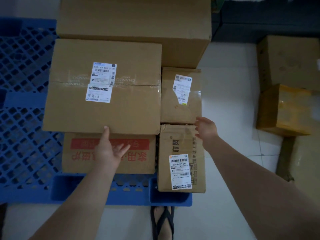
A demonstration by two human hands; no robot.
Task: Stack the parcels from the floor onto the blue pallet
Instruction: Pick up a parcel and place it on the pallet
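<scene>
Filling the left of the view, the blue pallet (26, 101) carries a stack of parcels. The largest box (135, 18) sits at the back. In front of it a wide labelled box (103, 115) lies on a red-printed box (78, 160). Just right of these stand a narrow box (180, 144) at the pallet's near corner and a small box (180, 110) behind it. Two more parcels, a brown one (290, 61) and a yellow-taped one (285, 110), wait on the floor (225, 84), well apart to the right. The left hand (109, 149) has its thumb on the labelled box's near edge, fingers spread and gripping nothing. The right hand (207, 129) hovers by the small box's corner, fingers relaxed, holding nothing.
</scene>
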